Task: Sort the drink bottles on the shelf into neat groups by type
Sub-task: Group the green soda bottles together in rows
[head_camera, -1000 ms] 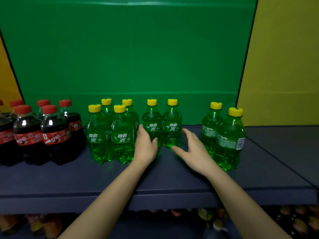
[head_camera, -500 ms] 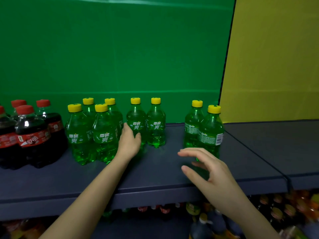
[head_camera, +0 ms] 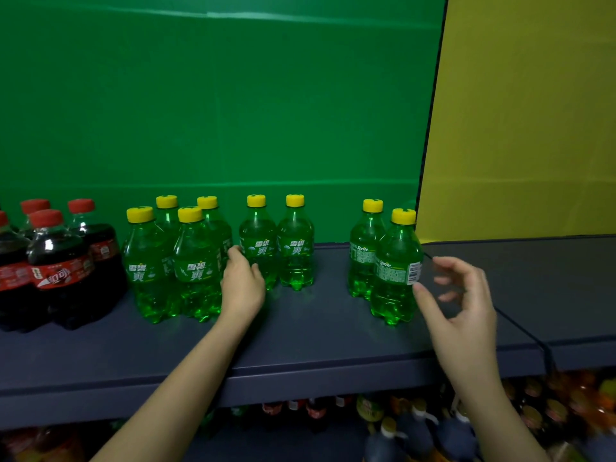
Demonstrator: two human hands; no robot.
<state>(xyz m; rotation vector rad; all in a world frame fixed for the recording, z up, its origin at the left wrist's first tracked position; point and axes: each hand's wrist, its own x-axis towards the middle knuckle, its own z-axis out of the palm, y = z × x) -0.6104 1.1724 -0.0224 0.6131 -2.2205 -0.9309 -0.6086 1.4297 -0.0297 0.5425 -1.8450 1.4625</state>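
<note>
Green yellow-capped soda bottles stand on the dark shelf [head_camera: 316, 345]: a cluster of several [head_camera: 173, 261] at left, a middle pair [head_camera: 276, 248], and a right pair [head_camera: 393, 271]. Dark cola bottles [head_camera: 56, 265] with red caps stand at far left. My left hand [head_camera: 241, 285] rests between the cluster and the middle pair, fingers against the left bottle of that pair. My right hand [head_camera: 460, 298] hovers open just right of the front bottle of the right pair, thumb near its label, holding nothing.
Behind the shelf is a green backdrop [head_camera: 216, 111], with a yellow panel [head_camera: 526, 111] at right. A second shelf section [head_camera: 550, 278] continues to the right. Below, a lower shelf holds more bottles [head_camera: 416, 425].
My right hand has risen from the shelf's front edge and moved right to the side of the right pair. My left hand has stayed by the middle pair. The view has shifted right.
</note>
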